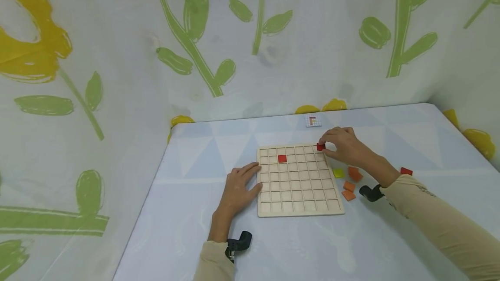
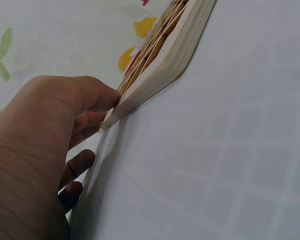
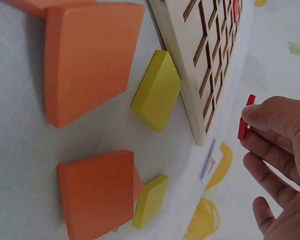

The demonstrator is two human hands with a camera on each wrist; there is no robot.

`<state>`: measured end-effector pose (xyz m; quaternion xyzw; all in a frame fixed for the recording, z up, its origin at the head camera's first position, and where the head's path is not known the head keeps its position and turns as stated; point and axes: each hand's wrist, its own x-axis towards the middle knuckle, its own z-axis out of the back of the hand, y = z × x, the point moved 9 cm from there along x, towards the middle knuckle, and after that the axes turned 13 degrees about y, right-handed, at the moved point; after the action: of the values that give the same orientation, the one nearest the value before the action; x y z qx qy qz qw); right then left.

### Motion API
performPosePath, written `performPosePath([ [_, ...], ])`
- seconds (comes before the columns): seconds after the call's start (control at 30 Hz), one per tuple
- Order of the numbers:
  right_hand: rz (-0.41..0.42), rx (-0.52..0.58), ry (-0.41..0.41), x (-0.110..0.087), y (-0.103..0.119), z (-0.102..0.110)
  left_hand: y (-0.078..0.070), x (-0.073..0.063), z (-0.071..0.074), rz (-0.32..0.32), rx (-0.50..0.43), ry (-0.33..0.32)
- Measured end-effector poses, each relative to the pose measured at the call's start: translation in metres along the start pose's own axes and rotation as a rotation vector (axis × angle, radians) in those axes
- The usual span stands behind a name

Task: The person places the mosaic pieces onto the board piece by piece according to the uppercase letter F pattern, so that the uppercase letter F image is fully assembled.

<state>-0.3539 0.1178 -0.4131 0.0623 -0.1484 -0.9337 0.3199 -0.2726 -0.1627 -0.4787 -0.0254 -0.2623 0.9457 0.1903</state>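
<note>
Tabletop (image 1: 175,211) bears a board (image 1: 298,185) between left hand (image 1: 238,186), relaxed against it, and right hand (image 1: 345,145), pinching a red tile (image 1: 321,147).

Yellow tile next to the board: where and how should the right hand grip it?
Probably best to pinch the yellow tile from above by its near and far edges, once the right hand releases its red tile. It lies flat, with the board crowding its left edge.
</note>
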Motion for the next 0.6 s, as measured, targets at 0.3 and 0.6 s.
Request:
performPosePath([
  [0.3,-0.02,-0.023,0.005,0.0078,0.0024,-0.0053,0.0057,0.0003,-0.0006,0.012,0.016,-0.003],
  [0.6,-0.007,-0.032,0.0,0.0069,0.0059,-0.0057,0.0062,0.0003,-0.0031,0.004,0.004,-0.006],
])
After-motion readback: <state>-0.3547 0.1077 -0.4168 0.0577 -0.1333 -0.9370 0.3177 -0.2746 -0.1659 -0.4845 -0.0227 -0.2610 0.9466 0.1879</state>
